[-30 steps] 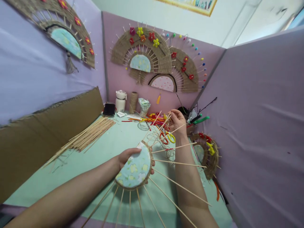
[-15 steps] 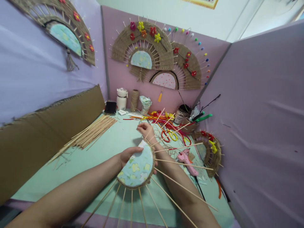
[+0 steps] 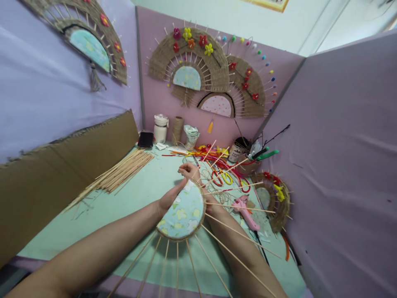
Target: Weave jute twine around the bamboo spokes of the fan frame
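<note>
Left hand [image 3: 170, 200] gripping floral half-disc [image 3: 182, 213]; right hand [image 3: 190, 170], fingers curled, at its twelve o'clock edge; stick bundle [image 3: 120, 171] toward ten.

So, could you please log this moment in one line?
Left hand: holding blue floral half-disc with wooden sticks | right hand: near its upper end

I am wearing the only camera on my head, and it is looking forward and down. It is taking in my left hand [image 3: 169, 202] and right hand [image 3: 190, 170] from close by, around mid-view, while facing across the pale green tabletop [image 3: 141, 188] to the pink panel [image 3: 155, 99] farther back.
</note>
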Demonstrator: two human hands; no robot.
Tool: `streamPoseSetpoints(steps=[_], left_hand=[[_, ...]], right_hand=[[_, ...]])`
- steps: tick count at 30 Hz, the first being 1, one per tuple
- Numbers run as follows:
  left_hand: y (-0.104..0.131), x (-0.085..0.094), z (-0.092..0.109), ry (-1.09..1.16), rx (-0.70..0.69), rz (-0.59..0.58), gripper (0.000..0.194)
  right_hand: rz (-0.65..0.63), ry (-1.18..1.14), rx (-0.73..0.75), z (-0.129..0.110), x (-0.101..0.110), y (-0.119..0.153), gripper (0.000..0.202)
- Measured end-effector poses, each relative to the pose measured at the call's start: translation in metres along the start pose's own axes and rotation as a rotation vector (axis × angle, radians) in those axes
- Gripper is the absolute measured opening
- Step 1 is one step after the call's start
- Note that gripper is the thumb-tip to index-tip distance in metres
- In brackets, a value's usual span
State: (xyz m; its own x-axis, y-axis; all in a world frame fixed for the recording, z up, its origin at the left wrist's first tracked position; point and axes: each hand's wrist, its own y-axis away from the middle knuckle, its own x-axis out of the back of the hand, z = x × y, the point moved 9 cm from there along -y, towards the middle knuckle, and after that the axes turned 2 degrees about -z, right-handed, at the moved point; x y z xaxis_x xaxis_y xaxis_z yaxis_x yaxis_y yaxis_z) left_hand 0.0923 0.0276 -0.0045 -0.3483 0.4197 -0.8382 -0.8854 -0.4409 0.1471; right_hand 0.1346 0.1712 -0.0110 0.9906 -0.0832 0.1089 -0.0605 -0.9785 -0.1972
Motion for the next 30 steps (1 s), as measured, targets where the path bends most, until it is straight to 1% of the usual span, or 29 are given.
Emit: streamPoseSetpoints(steps=[4,10,12,16,19,22,27,30], left_hand=[[-0.003,0.010,0.005,-0.012,-0.034,0.060,0.047],[-0.005,0.020,0.003,0.019,-0.021,0.078,0.045],[-0.006,0.020,0.006,0.023,-0.079,0.091,0.040],[-0.005,0.016,0.019,-0.001,-0.241,0.099,0.030],[-0.004,0.013,0.021,-0.017,-0.259,0.113,0.027],[-0.002,0.011,0.021,-0.035,-0.259,0.122,0.027],[-0.003,0.014,0.017,-0.104,-0.226,0.142,0.024],[-0.005,0.016,0.013,-0.128,-0.200,0.128,0.024]], right_hand=[[0.039,-0.016,0.010,0.001,0.009,-0.003,0.015],[0.085,-0.046,-0.007,-0.003,0.023,-0.005,0.016],[0.094,-0.054,-0.009,-0.005,0.026,-0.006,0.017],[0.112,-0.075,-0.003,-0.011,0.037,-0.004,0.020],[0.128,-0.105,-0.007,-0.017,0.052,-0.004,0.026],[0.120,-0.167,-0.028,-0.025,0.074,-0.006,0.032],[0.055,-0.308,-0.044,-0.049,0.113,-0.007,0.032],[-0.019,-0.477,-0.055,-0.061,0.124,-0.003,0.027]])
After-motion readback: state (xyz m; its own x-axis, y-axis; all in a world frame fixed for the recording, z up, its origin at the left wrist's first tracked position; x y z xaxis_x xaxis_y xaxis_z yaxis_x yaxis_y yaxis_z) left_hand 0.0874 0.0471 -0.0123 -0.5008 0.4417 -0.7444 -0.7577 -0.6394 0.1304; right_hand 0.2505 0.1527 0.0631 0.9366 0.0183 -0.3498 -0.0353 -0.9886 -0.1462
